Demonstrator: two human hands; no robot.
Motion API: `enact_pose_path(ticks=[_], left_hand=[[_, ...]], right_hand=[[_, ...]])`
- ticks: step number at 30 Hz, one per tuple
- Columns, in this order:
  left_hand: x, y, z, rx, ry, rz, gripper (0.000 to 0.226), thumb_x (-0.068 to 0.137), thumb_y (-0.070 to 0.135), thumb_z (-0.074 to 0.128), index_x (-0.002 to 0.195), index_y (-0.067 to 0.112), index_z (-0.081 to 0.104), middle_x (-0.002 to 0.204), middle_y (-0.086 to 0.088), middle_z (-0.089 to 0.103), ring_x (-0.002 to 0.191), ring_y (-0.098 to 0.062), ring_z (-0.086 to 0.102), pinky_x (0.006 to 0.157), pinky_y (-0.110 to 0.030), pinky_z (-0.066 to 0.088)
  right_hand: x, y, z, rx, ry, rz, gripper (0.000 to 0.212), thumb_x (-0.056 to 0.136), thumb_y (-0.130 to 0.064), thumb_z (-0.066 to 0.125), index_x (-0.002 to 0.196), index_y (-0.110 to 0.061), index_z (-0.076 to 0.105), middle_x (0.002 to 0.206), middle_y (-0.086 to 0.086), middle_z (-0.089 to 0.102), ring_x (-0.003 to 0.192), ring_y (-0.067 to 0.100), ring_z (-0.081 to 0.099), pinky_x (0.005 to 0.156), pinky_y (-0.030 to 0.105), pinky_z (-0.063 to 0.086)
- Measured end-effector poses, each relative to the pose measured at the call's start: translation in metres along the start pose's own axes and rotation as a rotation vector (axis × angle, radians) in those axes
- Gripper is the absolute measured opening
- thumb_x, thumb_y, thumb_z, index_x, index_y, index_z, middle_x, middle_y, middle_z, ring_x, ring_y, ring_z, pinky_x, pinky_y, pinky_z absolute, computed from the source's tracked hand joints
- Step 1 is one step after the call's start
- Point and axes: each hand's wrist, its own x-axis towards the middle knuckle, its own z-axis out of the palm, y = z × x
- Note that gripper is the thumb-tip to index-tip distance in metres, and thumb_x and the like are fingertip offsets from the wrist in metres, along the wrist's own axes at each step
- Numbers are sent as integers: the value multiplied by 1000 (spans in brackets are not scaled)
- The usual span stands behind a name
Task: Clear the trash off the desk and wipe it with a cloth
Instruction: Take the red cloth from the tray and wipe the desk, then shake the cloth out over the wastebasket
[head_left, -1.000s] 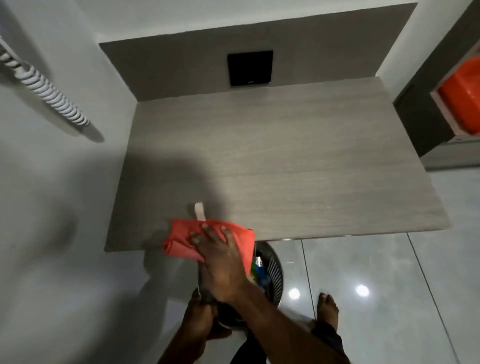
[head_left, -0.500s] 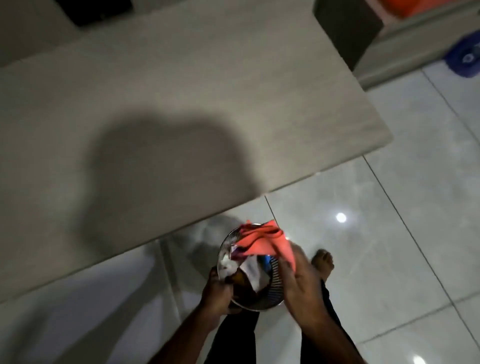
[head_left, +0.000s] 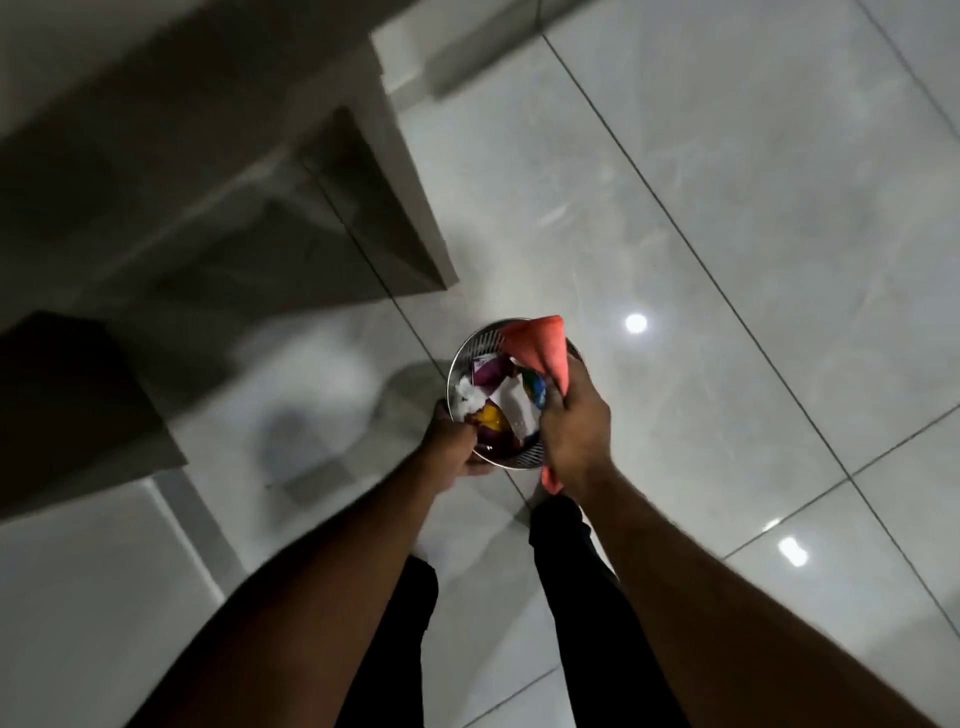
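A round metal mesh trash bin (head_left: 470, 345) hangs in front of me above the tiled floor. It is filled with crumpled wrappers and paper (head_left: 493, 408) in white, purple, yellow and blue. My left hand (head_left: 449, 447) grips the bin's near-left rim. My right hand (head_left: 574, 426) is closed on an orange-red cloth (head_left: 540, 345), which drapes over the bin's far-right rim. The desk (head_left: 171, 124) lies at the upper left, blurred and partly in shadow.
Glossy grey floor tiles (head_left: 727, 208) spread to the right and ahead, with ceiling-light reflections. A desk side panel (head_left: 395, 171) reaches the floor left of the bin. My legs in dark trousers (head_left: 561, 545) stand below the bin.
The cloth left the desk edge and came to the bin with my right hand. The view swung right and down, away from the desk top, with the bin carried along.
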Motion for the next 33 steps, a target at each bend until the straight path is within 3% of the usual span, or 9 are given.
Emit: enact_pose_path(ticks=[2,5,7,14,19,24,28,30,33], left_hand=[[9,11,11,15,7,5,46,90,3,48,131,24,52,121,-11,71,85,-28,73,58,-44,64],[-9,40,18,100,21,-25,36,98,8,47,132,5,57,120,-18,70,87,-29,70,58,-37,64],[-43,68,23,177,127,-4,34,97,8,45,126,-1,61,118,-21,70,97,-33,70,79,-43,64],[-256,202,45,113,-128,311,58,102,53,36,81,19,78,73,-2,81,69,-20,75,71,-34,57],[-391,291,37,302,-122,642,20,89,16,74,102,1,73,84,-18,76,70,-21,66,63,-31,56],[-481,375,22,537,-139,918,18,68,4,60,85,4,65,70,-14,60,54,-14,56,53,-27,44],[-514,453,-1,649,-263,1013,36,71,5,59,106,2,67,82,-4,63,72,-12,57,60,-23,44],[-519,496,-11,649,-318,1024,25,79,-3,62,100,10,65,71,4,60,58,-4,54,50,-15,42],[-509,569,-31,614,-254,1028,28,88,-12,56,96,14,65,62,9,60,49,-2,55,42,-12,43]], right_hand=[[9,5,-8,-8,-9,15,37,92,-23,46,125,-39,56,98,-34,59,96,5,61,75,-2,36],[16,8,-19,-52,-41,93,45,97,-17,42,135,-41,48,120,-13,66,112,17,63,93,28,47],[10,-9,-35,-54,-29,108,47,95,-23,41,139,-39,46,128,-6,67,113,20,64,96,35,49],[-47,-147,-123,-278,190,-487,52,85,-21,52,130,3,60,135,24,60,127,43,55,106,53,43],[-89,-268,-163,-579,245,-794,42,79,-13,69,118,0,70,130,21,65,129,40,55,103,56,46],[-90,-336,-187,-240,317,-921,61,90,-33,61,139,3,51,147,27,46,140,38,40,114,46,35],[-49,-387,-189,432,335,-364,75,87,-60,60,141,-11,42,145,19,46,134,33,46,110,45,38],[-22,-425,-196,872,-65,108,65,85,-58,65,134,-19,48,130,13,55,108,31,58,90,46,51],[24,-471,-202,1160,-435,121,51,83,-36,72,127,-16,58,117,17,70,90,33,71,82,53,54]])
